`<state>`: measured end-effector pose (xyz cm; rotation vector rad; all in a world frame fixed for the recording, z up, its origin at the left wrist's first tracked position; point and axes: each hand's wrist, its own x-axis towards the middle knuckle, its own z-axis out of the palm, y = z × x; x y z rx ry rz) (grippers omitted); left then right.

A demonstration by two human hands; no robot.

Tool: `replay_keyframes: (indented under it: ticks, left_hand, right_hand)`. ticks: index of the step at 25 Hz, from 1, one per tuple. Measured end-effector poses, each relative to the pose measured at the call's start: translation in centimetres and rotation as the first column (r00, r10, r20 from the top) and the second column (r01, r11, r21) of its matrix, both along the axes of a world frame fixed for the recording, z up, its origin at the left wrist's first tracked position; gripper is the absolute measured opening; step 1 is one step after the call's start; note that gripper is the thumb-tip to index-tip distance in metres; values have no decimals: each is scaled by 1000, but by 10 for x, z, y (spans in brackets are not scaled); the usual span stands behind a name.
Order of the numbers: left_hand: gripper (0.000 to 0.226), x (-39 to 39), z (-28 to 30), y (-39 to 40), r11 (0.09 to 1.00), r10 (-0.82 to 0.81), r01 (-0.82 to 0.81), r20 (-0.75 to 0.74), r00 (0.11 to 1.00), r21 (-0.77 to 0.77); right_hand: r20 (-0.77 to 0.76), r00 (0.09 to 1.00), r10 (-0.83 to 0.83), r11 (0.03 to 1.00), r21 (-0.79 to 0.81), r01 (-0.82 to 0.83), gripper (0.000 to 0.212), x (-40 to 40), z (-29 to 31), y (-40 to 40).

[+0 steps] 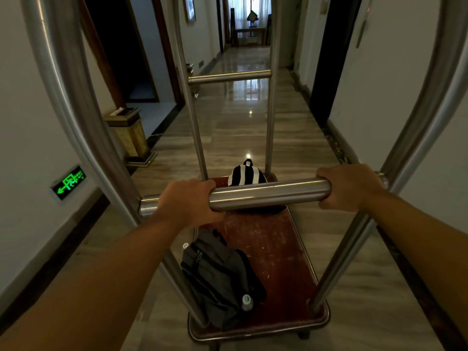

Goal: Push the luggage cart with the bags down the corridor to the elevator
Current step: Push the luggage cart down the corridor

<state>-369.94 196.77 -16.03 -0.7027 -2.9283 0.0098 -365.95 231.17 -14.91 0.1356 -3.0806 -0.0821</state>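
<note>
The luggage cart has a steel frame and a worn red deck. Its near handle bar runs across the middle of the view. My left hand is wrapped around the bar's left part and my right hand around its right end. A dark grey backpack lies on the near left of the deck, with a green-capped bottle in its side pocket. A black-and-white striped bag sits at the deck's far end, partly hidden behind the bar.
The glossy marble corridor floor stretches ahead to a table by a curtained window. A gold waste bin stands by the left wall near a dark doorway. A green exit sign glows low left. A dark opening is on the right wall.
</note>
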Motion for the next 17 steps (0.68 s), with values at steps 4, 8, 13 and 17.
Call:
replay_keyframes:
  ticks: [4,8,13,17]
  left_hand:
    - [48,-88,-1,14,999,18,-20,41,999,49]
    - [49,-173,3,27,997,57,-59,47,997,49]
    - [41,-286,7,40,995,90,-94,93,992,38]
    - [44,-370,5,33,995,101,-101,27,994,-10]
  right_hand:
    - [0,1000,10,999,-54,-10,31,-93,-4,17]
    - [-29,998,52,998,-33,-53,30,-179,2,24]
    - [-5,995,97,989,-110,-97,32,-302,-4,40]
    - [7,996,93,994,-51,-93,37,-387,-5,34]
